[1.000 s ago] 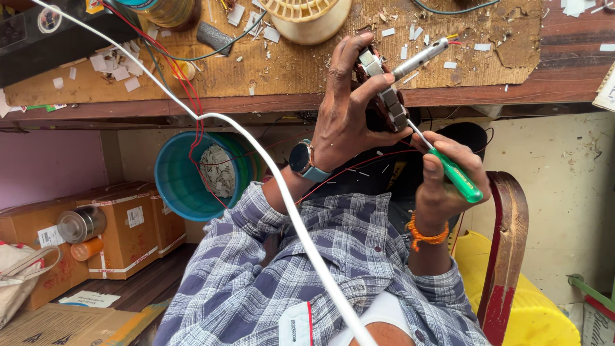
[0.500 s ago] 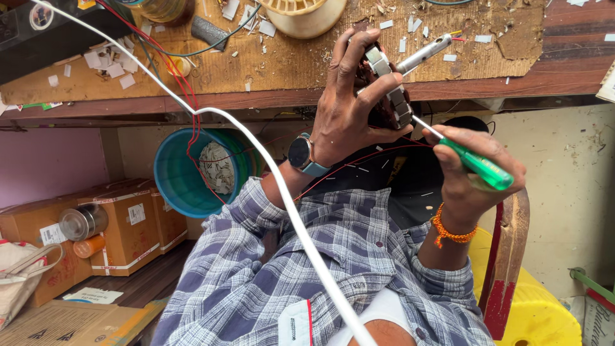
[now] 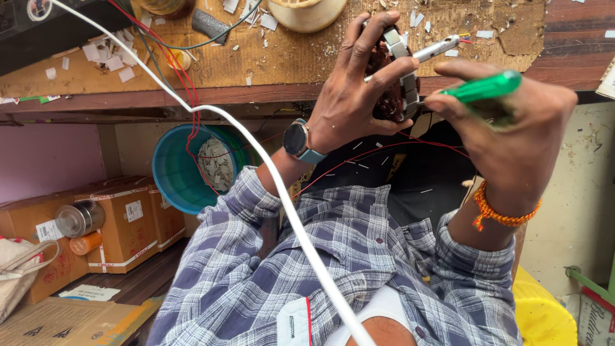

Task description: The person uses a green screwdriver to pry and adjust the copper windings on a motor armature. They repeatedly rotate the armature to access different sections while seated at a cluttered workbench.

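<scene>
— Hands, item one: left hand wrapped around motor stator, windings mostly hidden by fingers, just below workbench edge.
— Item two?
— Right hand clenched on green screwdriver; its handle now nearer the workbench than before, shaft hidden.

The left hand hides most of the motor core.

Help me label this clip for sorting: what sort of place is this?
Probably a small electrical repair workshop. A worn wooden workbench is littered with paper scraps and loose red wires; the left hand grips a wound motor part while the right hand works it with a green-handled screwdriver.
</scene>
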